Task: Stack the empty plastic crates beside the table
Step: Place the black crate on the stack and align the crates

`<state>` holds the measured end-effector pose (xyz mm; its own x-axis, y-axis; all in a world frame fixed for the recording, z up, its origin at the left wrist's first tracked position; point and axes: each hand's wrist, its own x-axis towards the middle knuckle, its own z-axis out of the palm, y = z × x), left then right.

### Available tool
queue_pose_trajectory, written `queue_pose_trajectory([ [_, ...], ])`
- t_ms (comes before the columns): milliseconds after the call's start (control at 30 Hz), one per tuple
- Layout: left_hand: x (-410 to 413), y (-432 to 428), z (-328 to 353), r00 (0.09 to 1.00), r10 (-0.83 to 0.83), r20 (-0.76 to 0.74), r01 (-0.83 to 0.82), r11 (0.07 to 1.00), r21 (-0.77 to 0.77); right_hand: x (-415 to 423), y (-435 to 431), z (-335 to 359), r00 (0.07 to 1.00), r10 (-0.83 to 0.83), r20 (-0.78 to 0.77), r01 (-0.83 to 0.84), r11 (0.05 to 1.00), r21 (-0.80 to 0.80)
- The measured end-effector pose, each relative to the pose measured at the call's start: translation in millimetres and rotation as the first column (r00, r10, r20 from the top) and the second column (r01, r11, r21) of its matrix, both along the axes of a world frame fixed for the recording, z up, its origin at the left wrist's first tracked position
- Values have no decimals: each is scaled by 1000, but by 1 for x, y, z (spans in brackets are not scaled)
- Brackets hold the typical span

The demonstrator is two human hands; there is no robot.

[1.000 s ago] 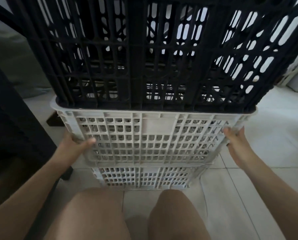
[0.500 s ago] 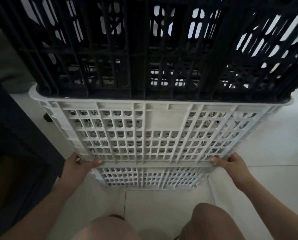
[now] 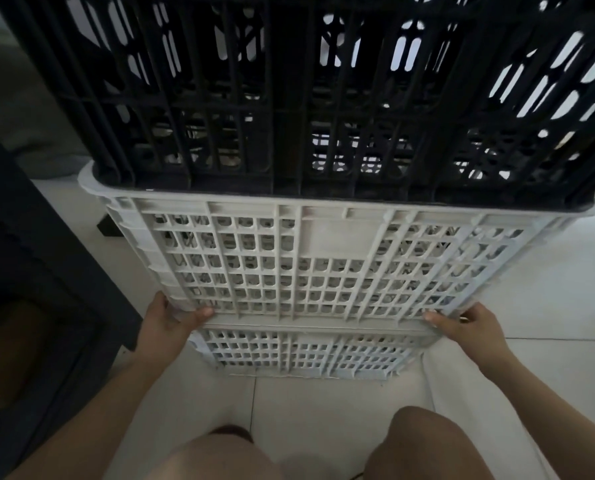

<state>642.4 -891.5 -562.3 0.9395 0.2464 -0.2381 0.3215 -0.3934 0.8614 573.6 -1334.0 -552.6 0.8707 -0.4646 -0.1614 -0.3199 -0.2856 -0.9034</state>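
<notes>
Both hands gripped the upper white crate point(image 3: 323, 265) at its bottom edge: the left hand point(image 3: 166, 323) curled around the near left corner, thumb on the front wall, and the right hand point(image 3: 469, 327) likewise at the near right corner. That crate lay straight ahead of the person, its long side running left to right, equally near to each hand. It sat nested in a lower white crate point(image 3: 306, 355) on the tiled floor point(image 3: 548, 271). A black crate point(image 3: 306, 98) stood nested in its top. Nothing loose could be made out inside any of them. Dark furniture point(image 3: 29, 271), probably the table, stood just to the left.
</notes>
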Motion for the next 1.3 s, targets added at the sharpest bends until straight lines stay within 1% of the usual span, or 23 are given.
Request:
queue_pose_trajectory([
  [100, 1, 0, 0, 999, -48, -16, 47, 998, -45, -4, -2, -2, 997, 69, -29, -70, 997, -30],
  [167, 1, 0, -3, 993, -110, -32, 110, 994, 9, -5, -1, -1, 982, 165, -93, -167, 986, -20],
  [233, 2, -1, -6, 990, -139, -15, 140, 989, 43, -6, 5, 0, 959, 237, -153, -251, 965, -78],
  [300, 3, -2, -3, 991, -135, 17, 135, 991, 12, -4, 9, -1, 974, 175, -143, -195, 970, -144],
  [333, 4, -3, -1, 991, -130, 39, 130, 992, 2, -4, 9, -1, 984, 127, -128, -146, 977, -155],
  [400, 2, -4, 1, 993, -112, 46, 112, 994, 6, -4, 11, 0, 990, 84, -110, -100, 984, -147],
  [533, -4, -7, 1, 999, -46, 23, 45, 999, 23, -5, 10, -4, 994, 38, -107, -56, 983, -175],
  [700, -4, -7, 2, 999, -44, -12, 44, 999, 7, -4, 6, -10, 993, 28, -116, -50, 980, -193],
  [800, -5, -8, 5, 998, -59, -20, 60, 998, 7, -4, 6, -10, 993, 31, -114, -51, 985, -167],
  [867, -6, -5, 4, 997, -60, -58, 60, 998, -2, -7, 7, -9, 992, 6, -128, -24, 990, -140],
  [933, -9, -4, 8, 989, -103, -103, 101, 995, -27, -10, 13, -2, 988, 12, -155, -30, 993, -115],
  [1000, -13, -1, 17, 955, -234, -184, 225, 972, -69, -12, 14, 8, 981, 77, -179, -99, 988, -116],
  [1033, -13, 0, 26, 937, -273, -216, 260, 962, -89, -12, 7, 9, 975, 123, -187, -147, 982, -121],
  [1067, -14, 1, 42, 939, -280, -198, 258, 957, -130, -11, -4, 11, 966, 171, -193, -195, 974, -112],
  [1100, -12, 4, 60, 957, -249, -150, 220, 957, -187, -9, -11, 22, 962, 211, -173, -229, 970, -87],
  [1133, -12, 8, 82, 981, -182, -65, 164, 962, -217, -9, -17, 40, 965, 232, -124, -240, 969, -54],
  [1167, -11, 13, 105, 990, -119, 71, 133, 963, -234, -9, -18, 65, 977, 210, -30, -211, 977, -13],
  [1200, -11, 19, 128, 975, -71, 211, 125, 960, -252, -8, -20, 90, 981, 177, 84, -181, 982, 45],
  [1233, -11, 22, 151, 939, -34, 341, 136, 950, -280, -6, -25, 113, 969, 146, 199, -169, 980, 103],
  [1267, -11, 24, 174, 892, -22, 451, 167, 944, -286, -4, -30, 137, 937, 156, 312, -204, 970, 128],
  [1300, -7, 24, 189, 854, -21, 520, 193, 941, -278, -1, -32, 156, 900, 172, 400, -244, 961, 134],
])
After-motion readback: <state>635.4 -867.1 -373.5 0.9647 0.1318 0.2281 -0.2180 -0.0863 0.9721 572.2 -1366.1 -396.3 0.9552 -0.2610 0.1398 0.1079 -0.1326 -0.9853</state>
